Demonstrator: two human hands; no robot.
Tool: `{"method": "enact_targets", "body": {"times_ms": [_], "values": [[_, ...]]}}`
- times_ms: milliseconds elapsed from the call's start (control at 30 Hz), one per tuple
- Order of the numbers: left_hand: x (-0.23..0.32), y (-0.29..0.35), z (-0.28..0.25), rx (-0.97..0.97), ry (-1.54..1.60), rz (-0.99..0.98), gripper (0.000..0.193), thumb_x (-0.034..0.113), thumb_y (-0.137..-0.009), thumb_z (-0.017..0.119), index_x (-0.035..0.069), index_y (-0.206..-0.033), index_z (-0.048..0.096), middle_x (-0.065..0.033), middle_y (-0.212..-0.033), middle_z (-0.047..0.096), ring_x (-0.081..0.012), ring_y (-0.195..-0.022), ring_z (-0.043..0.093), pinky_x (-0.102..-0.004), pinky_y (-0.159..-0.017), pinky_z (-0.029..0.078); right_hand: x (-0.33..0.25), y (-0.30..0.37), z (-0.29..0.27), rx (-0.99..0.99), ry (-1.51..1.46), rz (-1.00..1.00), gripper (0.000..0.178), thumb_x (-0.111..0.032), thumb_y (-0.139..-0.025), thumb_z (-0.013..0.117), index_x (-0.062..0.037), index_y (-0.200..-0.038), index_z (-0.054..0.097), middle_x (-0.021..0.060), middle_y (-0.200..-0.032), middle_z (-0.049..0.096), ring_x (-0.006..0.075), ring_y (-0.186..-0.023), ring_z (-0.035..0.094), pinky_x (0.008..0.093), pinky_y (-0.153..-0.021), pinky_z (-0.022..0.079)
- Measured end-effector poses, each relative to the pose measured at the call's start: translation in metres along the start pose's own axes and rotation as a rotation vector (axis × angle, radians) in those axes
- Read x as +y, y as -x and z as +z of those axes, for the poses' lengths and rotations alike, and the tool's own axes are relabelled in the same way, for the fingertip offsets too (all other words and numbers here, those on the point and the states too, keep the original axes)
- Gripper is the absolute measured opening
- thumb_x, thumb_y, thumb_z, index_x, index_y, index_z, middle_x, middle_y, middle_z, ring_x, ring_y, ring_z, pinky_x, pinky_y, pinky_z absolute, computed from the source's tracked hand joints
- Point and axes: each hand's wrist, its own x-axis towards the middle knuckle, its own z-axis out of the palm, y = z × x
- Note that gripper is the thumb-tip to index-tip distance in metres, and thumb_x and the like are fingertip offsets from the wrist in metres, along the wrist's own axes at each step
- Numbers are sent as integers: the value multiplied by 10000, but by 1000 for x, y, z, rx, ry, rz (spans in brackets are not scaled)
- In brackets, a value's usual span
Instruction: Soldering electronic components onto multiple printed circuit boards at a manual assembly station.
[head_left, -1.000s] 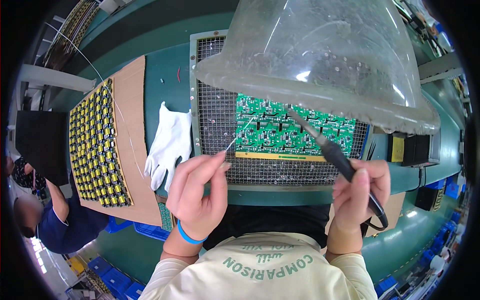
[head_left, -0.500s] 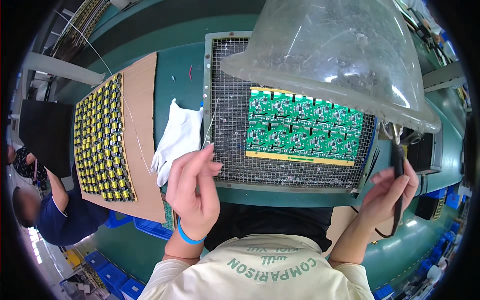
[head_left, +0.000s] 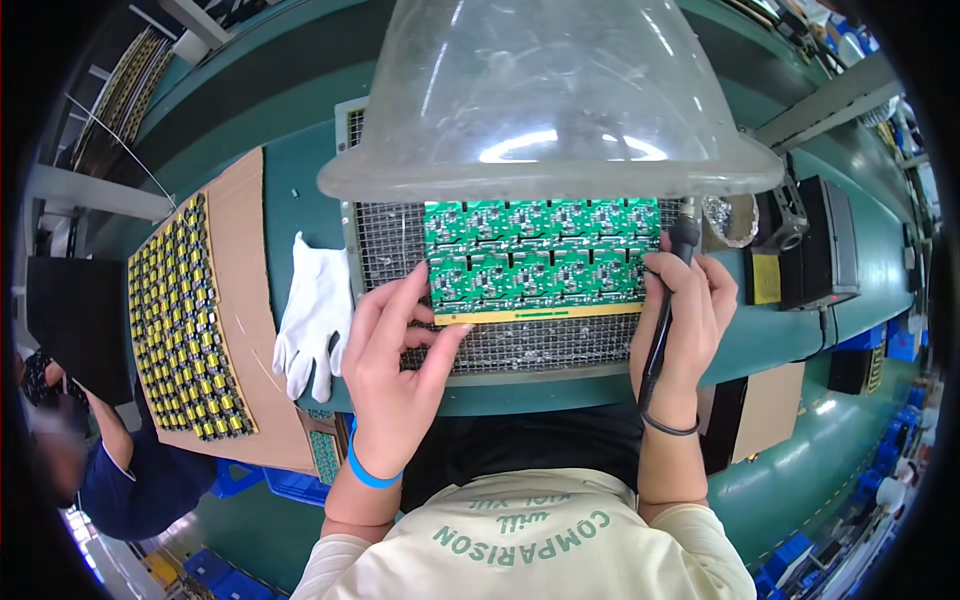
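A green circuit board panel [head_left: 545, 275] with a yellow lower strip lies on a wire mesh tray [head_left: 540, 345]. My left hand [head_left: 395, 335] grips the panel's lower left corner, fingertips along the left edge and thumb near the strip. In my right hand [head_left: 690, 310] is a soldering iron [head_left: 660, 340] with a black handle, pointing away from me. That hand's fingertips also meet the panel's right edge. The iron's tip is hard to make out beside the hood rim. A clear plastic hood [head_left: 550, 110] hangs over the panel's far side.
Left of the tray lies a white glove [head_left: 315, 315]. Farther left, a cardboard sheet [head_left: 240, 250] carries a panel of yellow-and-black components [head_left: 185, 330]. Right of the tray stand a round dish [head_left: 730, 220], a yellow sponge [head_left: 766, 278] and a black box [head_left: 830, 240]. Another person [head_left: 135, 460] is at far left.
My right hand has brought the soldering iron from its stand to the panel's right edge. My left hand has moved onto the panel's left corner. The whole view has shifted.
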Motion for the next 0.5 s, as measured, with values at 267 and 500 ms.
{"method": "enact_targets", "body": {"times_ms": [267,500], "values": [[-5,2,-5,-13,188,-60,490,-105,-718,684,-46,-1184,543,-117,-1083,506,-108,-799,577,-222,-675,551,5,0,-7,67,-518,240,236,115,-740,602,-70,-885,585,104,-951,655,276,-926,556,322,-844,429],[2,10,-12,9,349,35,483,-115,-733,657,-92,-1191,504,-127,-1105,478,-160,-883,602,-261,-755,553,6,11,-28,53,-1246,354,331,102,-832,534,-31,-1101,393,180,-1159,503,163,-972,569,277,-863,459]]}}
